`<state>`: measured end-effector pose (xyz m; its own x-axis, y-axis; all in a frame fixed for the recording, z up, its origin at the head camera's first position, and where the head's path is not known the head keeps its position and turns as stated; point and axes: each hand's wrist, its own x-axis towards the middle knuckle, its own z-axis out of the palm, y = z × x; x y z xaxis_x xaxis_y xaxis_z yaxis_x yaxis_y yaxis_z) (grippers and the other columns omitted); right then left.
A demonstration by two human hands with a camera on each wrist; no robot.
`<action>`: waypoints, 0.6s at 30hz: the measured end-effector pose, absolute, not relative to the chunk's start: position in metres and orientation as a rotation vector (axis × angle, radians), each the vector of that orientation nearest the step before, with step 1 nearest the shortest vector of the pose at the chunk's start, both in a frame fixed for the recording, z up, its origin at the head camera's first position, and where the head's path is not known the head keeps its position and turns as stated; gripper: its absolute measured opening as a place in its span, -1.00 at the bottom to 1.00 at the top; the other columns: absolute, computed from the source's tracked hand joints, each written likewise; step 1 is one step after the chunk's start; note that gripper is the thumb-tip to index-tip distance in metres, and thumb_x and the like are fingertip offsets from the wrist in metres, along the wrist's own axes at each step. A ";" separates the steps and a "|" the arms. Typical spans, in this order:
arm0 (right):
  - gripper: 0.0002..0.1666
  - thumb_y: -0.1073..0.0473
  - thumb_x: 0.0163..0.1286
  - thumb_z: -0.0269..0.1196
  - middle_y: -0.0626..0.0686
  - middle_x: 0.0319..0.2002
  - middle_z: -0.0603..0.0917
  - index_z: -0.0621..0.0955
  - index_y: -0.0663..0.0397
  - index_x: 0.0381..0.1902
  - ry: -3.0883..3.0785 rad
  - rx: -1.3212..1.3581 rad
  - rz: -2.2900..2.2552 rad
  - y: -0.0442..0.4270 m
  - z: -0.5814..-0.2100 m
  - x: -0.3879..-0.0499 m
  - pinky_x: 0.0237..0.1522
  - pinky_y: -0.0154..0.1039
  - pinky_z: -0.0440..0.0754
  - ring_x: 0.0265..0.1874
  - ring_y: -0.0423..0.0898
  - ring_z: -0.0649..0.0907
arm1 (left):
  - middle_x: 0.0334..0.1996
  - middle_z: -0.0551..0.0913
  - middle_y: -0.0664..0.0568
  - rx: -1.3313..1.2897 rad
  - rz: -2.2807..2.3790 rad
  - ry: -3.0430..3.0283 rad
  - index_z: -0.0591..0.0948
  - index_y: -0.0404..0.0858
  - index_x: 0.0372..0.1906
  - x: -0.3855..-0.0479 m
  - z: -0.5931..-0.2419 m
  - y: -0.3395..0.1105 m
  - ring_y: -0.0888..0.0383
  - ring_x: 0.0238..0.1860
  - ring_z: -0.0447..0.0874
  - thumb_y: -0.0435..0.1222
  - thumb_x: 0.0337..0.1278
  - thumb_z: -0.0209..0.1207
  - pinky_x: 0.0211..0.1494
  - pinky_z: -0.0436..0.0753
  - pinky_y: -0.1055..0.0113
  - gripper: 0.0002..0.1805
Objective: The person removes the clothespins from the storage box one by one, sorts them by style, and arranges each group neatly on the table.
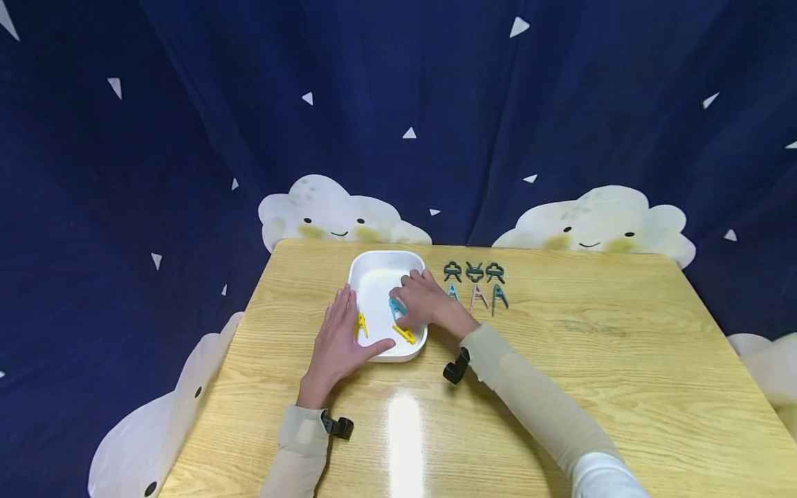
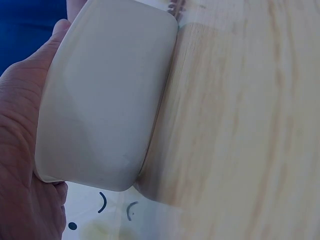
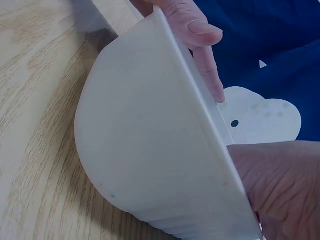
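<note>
A white plastic tray (image 1: pixel 380 266) stands on the table. My left hand (image 1: pixel 339 339) rests along its left side, fingers straight, with the thumb stretched over the front edge. Reaching over the right rim, my right hand (image 1: pixel 423 299) has its fingers bent and holds a light-blue clothespin (image 1: pixel 396 306) between fingertips and thumb. One yellow clothespin (image 1: pixel 361 324) lies by the tray's left wall, another yellow clothespin (image 1: pixel 405 334) near the front right corner. Both wrist views mostly show the tray's outer wall (image 2: pixel 105 95), so the clothespins are hidden there.
Right of the tray, dark cloud-shaped clips (image 1: pixel 474 272) form a row. Below them are a light-blue clothespin (image 1: pixel 453 293), a pink clothespin (image 1: pixel 478 297) and a teal clothespin (image 1: pixel 499 297). A dark blue curtain (image 1: pixel 398 83) hangs behind the wooden table (image 1: pixel 591 360).
</note>
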<state>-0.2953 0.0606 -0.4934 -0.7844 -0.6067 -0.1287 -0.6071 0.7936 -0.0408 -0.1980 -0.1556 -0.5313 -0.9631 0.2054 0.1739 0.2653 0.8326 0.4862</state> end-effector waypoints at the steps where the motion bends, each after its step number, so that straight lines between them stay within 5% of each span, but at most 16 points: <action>1: -0.29 -0.32 0.22 0.46 -0.03 -0.12 0.56 0.67 -0.19 0.27 2.845 -0.968 0.005 0.060 -0.493 -0.296 -0.04 -0.08 0.26 -0.13 -0.02 0.36 | 0.72 -0.26 -0.02 -0.376 -0.793 -2.893 -0.09 -0.31 0.69 -0.198 -0.531 -0.156 0.04 0.71 -0.35 0.57 -0.04 0.20 0.72 -0.14 0.01 0.47; 18: -0.35 -0.37 0.24 0.45 -0.01 -0.17 0.59 0.73 0.01 0.00 2.848 -1.023 -0.029 0.053 -0.498 -0.298 -0.07 -0.12 0.31 -0.15 -0.02 0.42 | 0.72 -0.17 -0.12 -0.394 -0.790 -2.872 -0.08 -0.33 0.69 -0.200 -0.535 -0.158 -0.06 0.71 -0.24 0.56 -0.05 0.22 0.71 -0.07 -0.06 0.47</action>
